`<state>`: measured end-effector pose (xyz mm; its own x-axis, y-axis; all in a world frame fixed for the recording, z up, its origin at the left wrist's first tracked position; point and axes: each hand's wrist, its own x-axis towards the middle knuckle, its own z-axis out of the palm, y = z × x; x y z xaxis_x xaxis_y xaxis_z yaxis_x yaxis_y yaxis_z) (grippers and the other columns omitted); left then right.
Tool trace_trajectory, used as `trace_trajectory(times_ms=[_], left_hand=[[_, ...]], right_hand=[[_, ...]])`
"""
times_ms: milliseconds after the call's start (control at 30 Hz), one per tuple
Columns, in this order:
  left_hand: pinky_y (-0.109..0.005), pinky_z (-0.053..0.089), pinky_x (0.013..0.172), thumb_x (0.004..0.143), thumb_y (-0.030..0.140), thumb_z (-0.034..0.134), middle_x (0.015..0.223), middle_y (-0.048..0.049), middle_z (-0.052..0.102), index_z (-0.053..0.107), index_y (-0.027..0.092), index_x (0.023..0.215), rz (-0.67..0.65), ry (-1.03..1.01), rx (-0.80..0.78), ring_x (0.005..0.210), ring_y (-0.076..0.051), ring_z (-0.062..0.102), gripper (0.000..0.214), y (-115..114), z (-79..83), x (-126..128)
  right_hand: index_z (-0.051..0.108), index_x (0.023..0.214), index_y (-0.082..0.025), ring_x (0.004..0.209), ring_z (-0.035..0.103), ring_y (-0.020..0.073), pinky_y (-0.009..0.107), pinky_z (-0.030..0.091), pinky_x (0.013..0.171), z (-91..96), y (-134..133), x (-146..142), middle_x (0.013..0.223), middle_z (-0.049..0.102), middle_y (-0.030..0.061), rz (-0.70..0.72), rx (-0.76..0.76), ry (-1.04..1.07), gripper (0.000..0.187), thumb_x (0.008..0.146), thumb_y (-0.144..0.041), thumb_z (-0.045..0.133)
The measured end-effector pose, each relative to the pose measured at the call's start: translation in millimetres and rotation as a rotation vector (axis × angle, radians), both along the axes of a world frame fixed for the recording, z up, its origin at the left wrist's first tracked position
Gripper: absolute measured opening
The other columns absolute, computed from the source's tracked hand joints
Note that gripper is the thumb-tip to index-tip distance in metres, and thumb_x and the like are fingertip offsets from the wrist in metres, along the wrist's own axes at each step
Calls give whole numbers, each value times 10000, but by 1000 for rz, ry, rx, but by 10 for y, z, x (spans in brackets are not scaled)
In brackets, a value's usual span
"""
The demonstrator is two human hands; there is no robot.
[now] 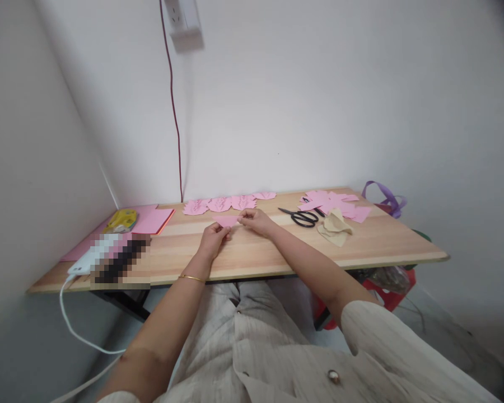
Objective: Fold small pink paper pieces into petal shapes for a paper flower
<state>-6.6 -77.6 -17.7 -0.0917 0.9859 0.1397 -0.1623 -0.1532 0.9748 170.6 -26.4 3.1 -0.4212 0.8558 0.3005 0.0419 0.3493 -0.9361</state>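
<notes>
A small piece of pink paper [227, 220] is held between both hands above the wooden table [252, 254]. My left hand [213, 238] pinches its lower left side, fingers closed. At its right end, my right hand [255, 220] grips the edge between thumb and fingertips. Just beyond the hands, several pink paper cutouts [220, 204] with jagged edges lie in a row near the wall. To the right of my right hand rest black-handled scissors [303, 217], their tips pointing left.
Pink paper scraps [327, 200] and a crumpled beige cloth-like piece [336, 226] lie at the right. On the left are stacked coloured sheets [151, 222], a yellow packet [121, 220] and a white device [94, 254] with a cable. A purple ribbon [386, 196] hangs beyond the right edge.
</notes>
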Motion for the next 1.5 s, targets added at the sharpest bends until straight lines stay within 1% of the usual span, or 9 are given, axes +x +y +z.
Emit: trace_trajectory(times_ms=[133, 233, 367, 533, 667, 933, 1267, 1400, 1500], left_hand=[[-217, 413, 528, 576, 322, 793, 531, 25, 561, 568, 146, 640, -21, -12, -8, 484, -78, 489, 293, -16, 16, 11], [-218, 406, 523, 572, 335, 793, 513, 28, 547, 542, 154, 613, -33, -13, -11, 473, -78, 484, 312, -22, 22, 13], [-216, 393, 523, 580, 337, 786, 503, 23, 549, 543, 154, 610, -25, 24, 6, 473, -83, 488, 305, -12, 9, 4], [-206, 357, 501, 587, 358, 784, 496, 19, 550, 552, 157, 601, -28, 102, 21, 464, -80, 471, 308, 5, -15, -5], [-203, 337, 490, 600, 383, 777, 490, 17, 551, 550, 161, 593, -28, 153, 32, 459, -81, 461, 318, 14, -29, -9], [-201, 313, 480, 617, 385, 766, 488, 22, 542, 527, 166, 589, -41, 166, 39, 456, -77, 440, 325, 11, -41, -9], [-203, 272, 469, 618, 387, 758, 485, 26, 532, 513, 166, 587, -41, 235, 32, 443, -69, 404, 331, -8, -14, -3], [-208, 276, 477, 631, 370, 737, 481, 27, 531, 525, 168, 590, -31, 251, 40, 443, -71, 400, 296, -5, -13, -15], [-210, 286, 484, 625, 370, 736, 476, 27, 529, 523, 171, 586, -31, 240, 41, 447, -75, 404, 294, 0, -18, -25]], right_hand=[[594, 740, -155, 620, 464, 103, 242, 367, 632, 26, -3, 7, 650, 549, -23, -31, 12, 44, 297, 681, -436, 670], [600, 738, -154, 624, 477, 103, 241, 379, 639, 13, -3, -2, 648, 562, -24, -31, -13, 68, 291, 674, -427, 679], [651, 794, -131, 656, 511, 107, 236, 397, 642, -101, 11, -69, 723, 626, 3, 71, -61, 22, 301, 652, -391, 704], [695, 937, -132, 751, 573, 133, 253, 439, 721, -238, 35, -148, 849, 689, 32, 154, -15, -21, 326, 682, -333, 676], [685, 998, -132, 821, 601, 152, 276, 458, 782, -231, 24, -153, 944, 705, 53, 181, -46, 16, 356, 685, -299, 664], [675, 995, -142, 869, 615, 165, 281, 464, 813, -205, -1, -162, 970, 707, 49, 178, -64, 35, 356, 665, -274, 659], [653, 886, -130, 749, 570, 140, 241, 437, 695, -110, -92, -166, 829, 673, 18, 117, -30, 9, 296, 615, -249, 642], [599, 770, -141, 603, 466, 95, 201, 348, 556, -86, -75, -135, 657, 564, -35, 90, -37, -10, 207, 600, -257, 621], [551, 701, -152, 544, 382, 75, 197, 273, 510, -74, -16, -70, 596, 480, -56, 37, -44, -16, 139, 612, -255, 579]])
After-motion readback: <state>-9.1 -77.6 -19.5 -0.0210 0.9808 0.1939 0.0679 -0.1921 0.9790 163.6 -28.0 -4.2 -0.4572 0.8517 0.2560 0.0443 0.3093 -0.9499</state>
